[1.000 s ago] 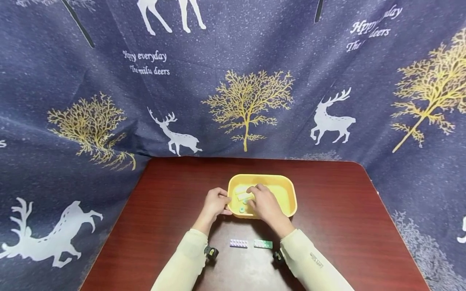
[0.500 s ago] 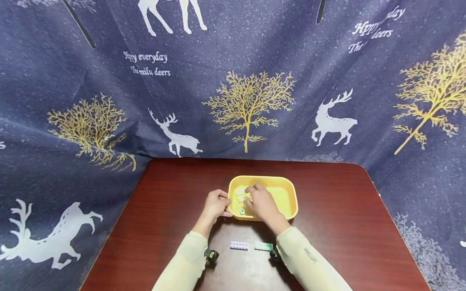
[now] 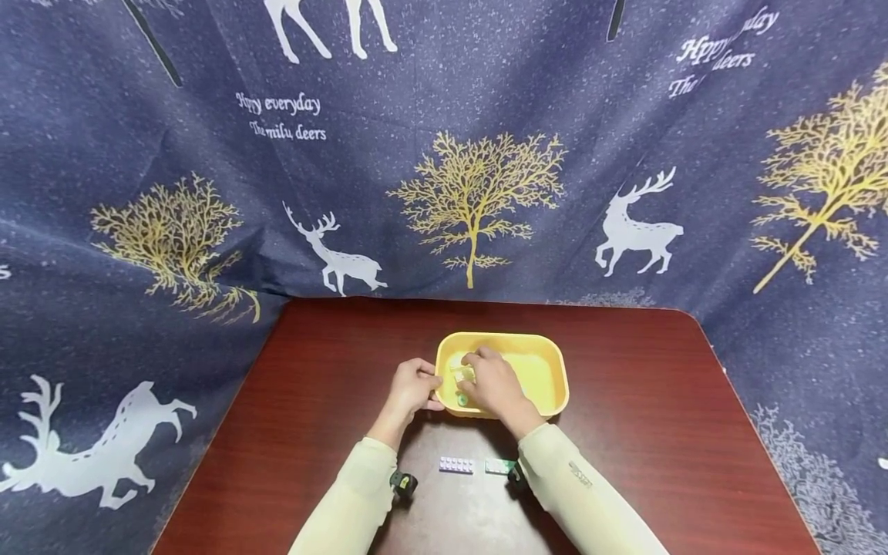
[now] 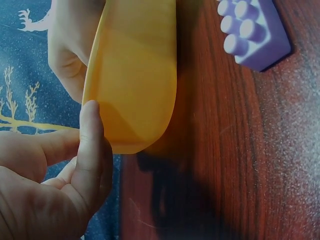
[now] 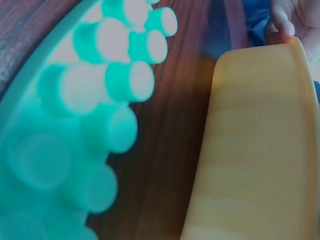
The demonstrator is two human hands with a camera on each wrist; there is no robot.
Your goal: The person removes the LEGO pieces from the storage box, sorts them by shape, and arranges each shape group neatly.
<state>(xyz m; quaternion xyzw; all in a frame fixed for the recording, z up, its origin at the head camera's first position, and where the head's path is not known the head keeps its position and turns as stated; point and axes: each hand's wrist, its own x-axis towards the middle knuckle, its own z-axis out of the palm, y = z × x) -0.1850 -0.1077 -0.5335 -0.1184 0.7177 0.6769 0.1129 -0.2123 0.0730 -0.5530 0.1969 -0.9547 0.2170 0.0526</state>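
A pale yellow block (image 3: 463, 373) is seen inside the yellow bin (image 3: 532, 378), toward its left end, directly beneath the curved fingers of the right hand (image 3: 492, 382). The block is partly covered by that hand, and its left end is left in sight between fingertips and thumb; whether it is pinched or only touched cannot be told. A small green ring (image 3: 462, 400) is seen on the bin's floor, just on the near side of the thumb. The bin's left end, by the near corner, is gripped at the rim by the left hand (image 3: 411, 385), one digit being laid against the outer wall in the left wrist view.

The right forearm is angled in from the near right, over the near rim, with the palm turned down; the left forearm is angled in from the near left and is kept outside the bin. Both are covered by pale sleeves (image 3: 350, 493). On the surface (image 3: 624, 401), on the near side of the bin, a purple brick (image 3: 456, 465) is placed left of a green brick (image 3: 498, 466), the latter partly hidden by the right wrist's camera (image 3: 516, 476)
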